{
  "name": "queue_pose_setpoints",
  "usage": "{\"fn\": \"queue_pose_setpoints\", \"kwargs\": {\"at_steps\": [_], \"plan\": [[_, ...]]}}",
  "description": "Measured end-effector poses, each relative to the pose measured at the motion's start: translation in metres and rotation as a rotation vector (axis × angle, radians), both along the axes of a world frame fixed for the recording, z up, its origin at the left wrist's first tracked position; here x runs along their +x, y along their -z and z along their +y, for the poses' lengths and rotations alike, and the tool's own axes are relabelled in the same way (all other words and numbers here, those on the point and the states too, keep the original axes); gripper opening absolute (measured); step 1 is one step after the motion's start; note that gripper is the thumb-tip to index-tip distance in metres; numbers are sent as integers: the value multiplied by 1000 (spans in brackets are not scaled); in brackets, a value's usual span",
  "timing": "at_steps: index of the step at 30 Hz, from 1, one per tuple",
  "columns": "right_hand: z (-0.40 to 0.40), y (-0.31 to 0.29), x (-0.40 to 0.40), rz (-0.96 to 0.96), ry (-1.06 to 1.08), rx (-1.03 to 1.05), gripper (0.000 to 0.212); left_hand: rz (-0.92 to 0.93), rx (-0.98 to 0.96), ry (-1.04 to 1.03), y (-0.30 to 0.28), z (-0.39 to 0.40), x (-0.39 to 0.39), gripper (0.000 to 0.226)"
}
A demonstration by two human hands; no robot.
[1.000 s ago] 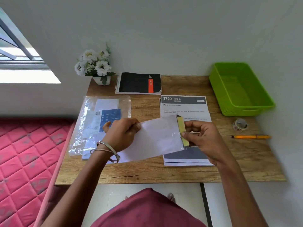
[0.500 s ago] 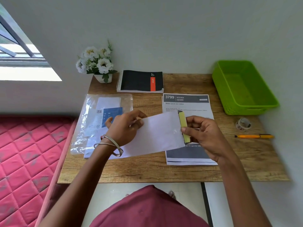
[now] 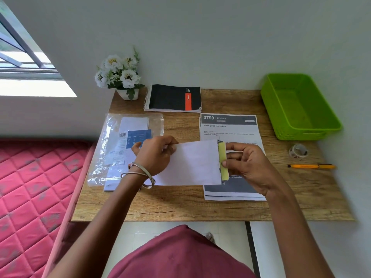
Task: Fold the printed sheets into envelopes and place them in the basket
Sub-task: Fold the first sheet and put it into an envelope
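I hold a white envelope (image 3: 195, 163) above the wooden desk (image 3: 180, 205). My left hand (image 3: 154, 155) grips its left end. My right hand (image 3: 245, 167) pinches the yellow-green strip (image 3: 223, 157) along the envelope's right edge. Under my right hand lies a stack of printed sheets (image 3: 228, 127) headed "3799 KITCHEN". The green basket (image 3: 321, 125) stands at the desk's back right and nothing shows inside it. A clear plastic pack of envelopes (image 3: 118, 141) lies at the left of the desk.
A black spiral notebook (image 3: 173, 98) and a pot of white flowers (image 3: 120, 75) sit along the wall. A tape roll (image 3: 298, 151) and an orange pen (image 3: 311, 166) lie right of the sheets. A pink mattress (image 3: 30, 187) adjoins the desk's left side.
Both hands stay on the envelope and the grip is the same. My right thumb has shifted slightly along the yellow-green strip. The view has tilted a little.
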State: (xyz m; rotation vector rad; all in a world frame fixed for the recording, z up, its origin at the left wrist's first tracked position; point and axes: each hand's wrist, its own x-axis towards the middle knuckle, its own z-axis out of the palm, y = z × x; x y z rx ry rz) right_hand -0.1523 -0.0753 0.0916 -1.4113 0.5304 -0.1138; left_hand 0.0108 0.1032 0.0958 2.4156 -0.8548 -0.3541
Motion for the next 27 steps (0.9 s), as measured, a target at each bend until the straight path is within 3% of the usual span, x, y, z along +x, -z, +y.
{"fn": "queue_pose_setpoints", "kwargs": {"at_steps": [11,18,20,23,25,27], "plan": [[4,1,1,6,60,-17,32,-54,-24,59,4,-3,-5,29],[8,6,0,86,21,-110,30,61,-216,306,8,-2,-9,26],[10,7,0,90,68,-177,33,42,-123,348,13,0,-10,51],[12,13,0,73,152,-160,38,-171,240,425,24,2,-17,117],[13,15,-1,65,163,-139,35,-311,342,457,34,1,-25,132],[12,19,-2,65,163,-142,35,-369,343,450,43,0,-32,131]]}}
